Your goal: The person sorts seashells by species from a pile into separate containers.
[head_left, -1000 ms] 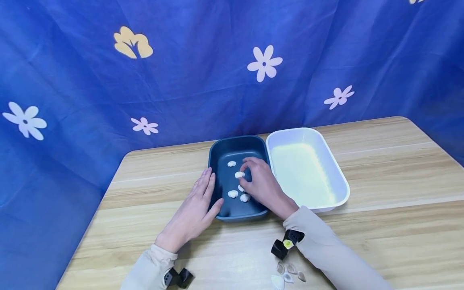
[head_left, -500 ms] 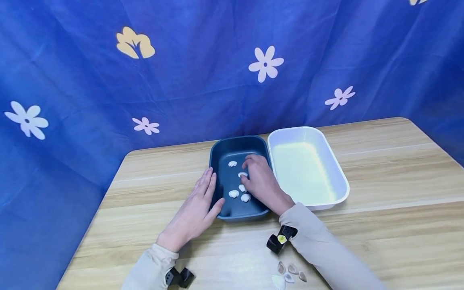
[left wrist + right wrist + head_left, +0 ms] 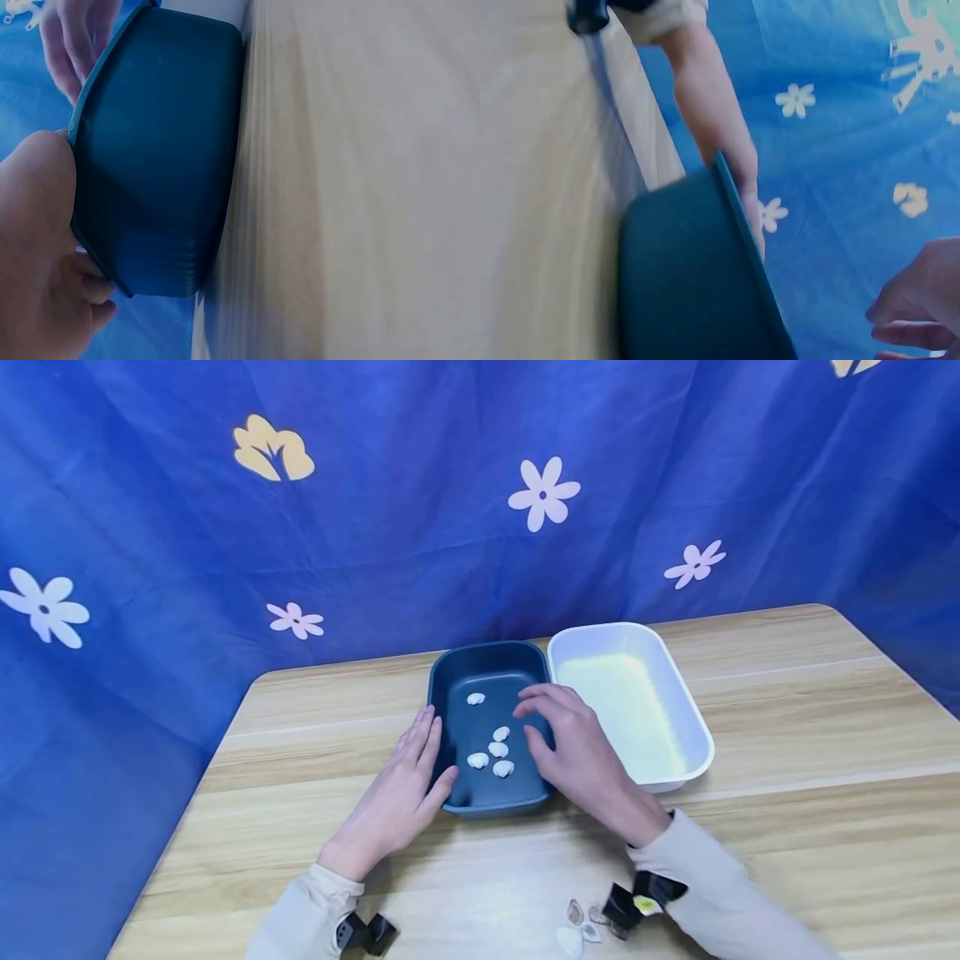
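Observation:
Several white ribbed seashells [image 3: 498, 749] lie on the floor of a dark teal tray [image 3: 491, 793]. My left hand [image 3: 393, 797] rests along the tray's left rim with its fingers mostly straight. In the left wrist view the thumb of that left hand [image 3: 37, 217] touches the rim. Over the tray's right side hovers my right hand [image 3: 573, 743], its fingers loosely bent and the thumb apart from them. Nothing shows between them. The shells sit just left of its fingertips, not touching. In the right wrist view the right hand [image 3: 922, 300] is above the teal tray [image 3: 697, 277].
A white tray [image 3: 633, 710] stands against the teal tray's right side. Several flat shells [image 3: 572, 941] lie on the wooden table [image 3: 810, 810] near its front edge, partly covered by the right wrist's camera [image 3: 626, 906]. A blue flowered cloth [image 3: 420, 527] hangs behind the table.
My right hand has moved right, away from the shell it was at, and its fingers have spread. That shell now lies slightly lower and turned. My left hand has stayed on the rim.

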### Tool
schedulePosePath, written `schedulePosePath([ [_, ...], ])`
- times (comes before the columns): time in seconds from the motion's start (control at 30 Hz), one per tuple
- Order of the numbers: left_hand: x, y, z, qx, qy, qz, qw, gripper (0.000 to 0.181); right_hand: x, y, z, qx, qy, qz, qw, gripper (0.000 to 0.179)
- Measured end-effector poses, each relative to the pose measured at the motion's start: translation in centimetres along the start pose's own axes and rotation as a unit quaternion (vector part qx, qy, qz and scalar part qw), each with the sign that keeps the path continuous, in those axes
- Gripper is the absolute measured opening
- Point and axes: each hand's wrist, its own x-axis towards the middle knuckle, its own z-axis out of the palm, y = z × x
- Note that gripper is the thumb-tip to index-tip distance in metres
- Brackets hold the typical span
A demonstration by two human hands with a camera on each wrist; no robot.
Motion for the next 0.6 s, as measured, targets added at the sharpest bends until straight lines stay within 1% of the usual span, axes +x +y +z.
schedulePosePath([
  [0.1, 0.0, -0.1, 0.1, 0.0, 0.004, 0.004, 1.0, 0.067, -2.0, -0.4, -1.4, 0.032, -0.013, -0.033, 0.9989, 0.015],
  [0.17, 0.0, -0.1, 0.2, -0.002, 0.005, 0.006, 1.0, 0.067, -3.7, -0.5, -2.2, 0.065, -0.037, -0.045, 0.9962, 0.018],
  [0.23, 0.1, -0.1, 0.2, -0.004, 0.005, 0.008, 0.9999, 0.068, -5.7, -0.5, -2.9, 0.102, -0.074, -0.04, 0.9912, 0.021],
  [0.3, 0.2, -0.2, 0.2, -0.009, 0.003, 0.008, 0.9999, 0.068, -7.5, -0.4, -3.3, 0.134, -0.116, -0.022, 0.9839, 0.023],
  [0.37, 0.4, -0.3, 0.2, -0.011, 0.002, 0.006, 0.9999, 0.068, -9.0, -0.2, -3.3, 0.154, -0.153, -0.007, 0.9761, 0.022],
  [0.4, 0.5, -0.3, 0.1, -0.012, 0.003, 0.005, 0.9999, 0.068, -9.7, -0.1, -3.2, 0.159, -0.167, -0.003, 0.973, 0.022],
  [0.47, 0.7, -0.4, 0.0, -0.015, 0.003, 0.003, 0.9999, 0.068, -10.6, 0.2, -2.9, 0.161, -0.192, -0.012, 0.968, 0.021],
  [0.57, 0.7, -0.4, -0.2, -0.015, -0.001, 0.0, 0.9999, 0.068, -11.6, 0.6, -2.3, 0.14, -0.227, -0.053, 0.9623, 0.017],
  [0.6, 0.7, -0.4, -0.2, -0.015, -0.002, -0.001, 0.9999, 0.069, -11.9, 0.7, -2.3, 0.135, -0.249, -0.054, 0.9574, 0.017],
])
